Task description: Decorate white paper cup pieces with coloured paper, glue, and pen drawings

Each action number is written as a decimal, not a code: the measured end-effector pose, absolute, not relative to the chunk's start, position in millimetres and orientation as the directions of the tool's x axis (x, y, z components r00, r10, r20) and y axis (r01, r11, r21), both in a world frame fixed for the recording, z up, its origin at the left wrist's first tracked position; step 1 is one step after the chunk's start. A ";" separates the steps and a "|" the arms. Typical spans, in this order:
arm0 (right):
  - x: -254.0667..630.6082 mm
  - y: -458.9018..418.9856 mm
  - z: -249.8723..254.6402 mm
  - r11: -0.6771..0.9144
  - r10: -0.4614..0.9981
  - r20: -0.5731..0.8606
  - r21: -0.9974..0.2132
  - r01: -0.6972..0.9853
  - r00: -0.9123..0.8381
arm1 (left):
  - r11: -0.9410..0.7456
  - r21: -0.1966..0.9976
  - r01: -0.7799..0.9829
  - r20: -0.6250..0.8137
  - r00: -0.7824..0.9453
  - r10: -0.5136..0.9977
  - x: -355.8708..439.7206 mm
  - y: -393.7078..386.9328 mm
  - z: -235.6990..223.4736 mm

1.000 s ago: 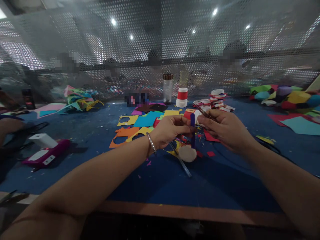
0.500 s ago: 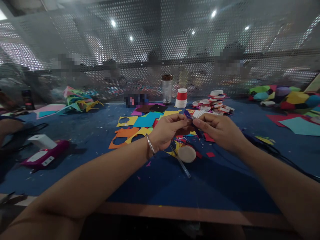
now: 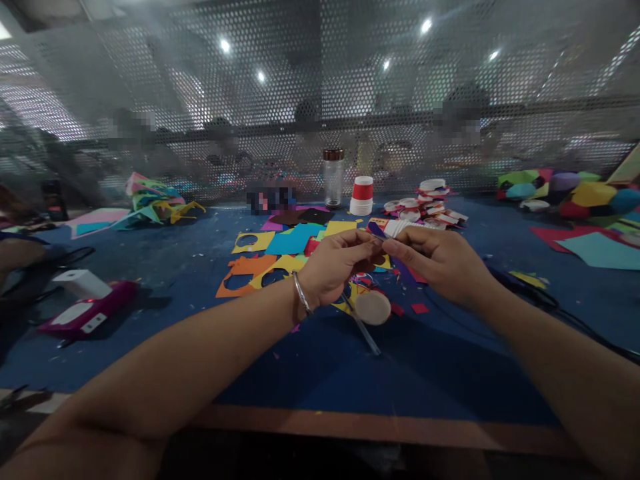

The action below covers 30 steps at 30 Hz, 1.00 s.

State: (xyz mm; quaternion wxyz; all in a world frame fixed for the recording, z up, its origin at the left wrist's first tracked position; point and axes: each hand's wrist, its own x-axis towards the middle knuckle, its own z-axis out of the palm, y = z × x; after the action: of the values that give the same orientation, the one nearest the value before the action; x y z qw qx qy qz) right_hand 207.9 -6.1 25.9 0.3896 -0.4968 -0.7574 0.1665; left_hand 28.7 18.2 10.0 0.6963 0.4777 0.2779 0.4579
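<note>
A purple piece of paper point(image 3: 376, 229) is pinched between my two hands above the table. My left hand point(image 3: 340, 261), with a silver bangle at the wrist, has thumb and fingertips closed on its left side. On the right, my right hand point(image 3: 430, 257) has thumb and index finger pressed together on the same piece; much of it is hidden by the fingers. Below them a pale round disc point(image 3: 373, 307) lies beside a clear stick point(image 3: 367, 332). Scattered paper scraps surround these.
Cut coloured paper sheets point(image 3: 295, 240) spread behind my left hand. Farther back stand a glass bottle point(image 3: 333, 180), stacked paper cups point(image 3: 363, 197) and a pile of cup pieces point(image 3: 433, 200). A purple power strip point(image 3: 107, 307) lies left, near another person's arm point(image 3: 20, 257). A cable point(image 3: 540, 293) runs right.
The purple paper has shifted slightly between my fingertips, and less of it shows below them. Both hands stay in nearly the same place.
</note>
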 end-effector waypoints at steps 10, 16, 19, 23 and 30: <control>209.3 -6.3 25.9 0.465 0.876 0.426 -0.630 0.622 -0.224 | 0.183 0.903 -0.389 0.006 0.436 0.900 28.6 16.6 11.3; 208.3 -6.5 24.5 0.451 0.883 0.425 -0.645 0.617 -0.202 | 0.234 0.887 -0.398 -0.025 0.464 0.886 27.6 17.5 11.3; 206.3 -7.6 26.1 0.454 0.881 0.429 -0.650 0.609 -0.198 | 0.238 0.883 -0.405 -0.020 0.473 0.881 27.2 18.7 9.6; 204.5 -8.3 27.4 0.464 0.875 0.441 -0.648 0.604 -0.199 | 0.232 0.883 -0.407 -0.008 0.482 0.876 26.7 19.4 8.9; 205.7 -6.8 26.2 0.465 0.872 0.448 -0.631 0.621 -0.198 | 0.226 0.884 -0.409 0.000 0.485 0.875 26.5 19.8 9.3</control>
State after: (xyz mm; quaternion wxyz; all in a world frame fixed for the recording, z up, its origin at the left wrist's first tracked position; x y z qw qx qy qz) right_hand 205.7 -6.8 26.2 0.3981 -0.4927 -0.7576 0.1573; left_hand 26.5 19.8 9.3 0.7380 0.4446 0.2619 0.4349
